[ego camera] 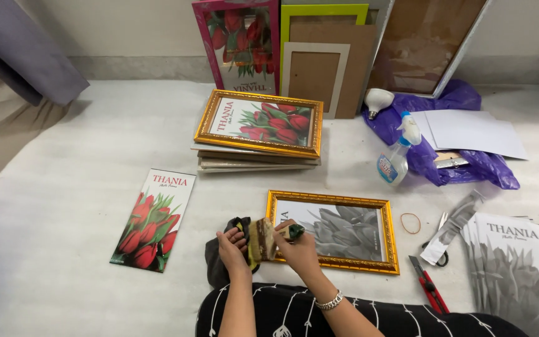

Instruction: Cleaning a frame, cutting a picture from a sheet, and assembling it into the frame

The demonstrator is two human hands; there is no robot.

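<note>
While over the gold frame (332, 231), right hand (299, 248) closed around brush (265, 238), left hand (231, 245) gripping dark cloth (216, 262).

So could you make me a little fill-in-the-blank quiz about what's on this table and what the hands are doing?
1. The right hand rests on the lower left corner of a ____-coloured picture frame.
2. The left hand touches a dark ____ beside that frame.
3. The spray bottle stands next to a crumpled ____ plastic bag.
4. The flowers on the loose print at the left are ____.

Missing words: gold; cloth; purple; red
</note>
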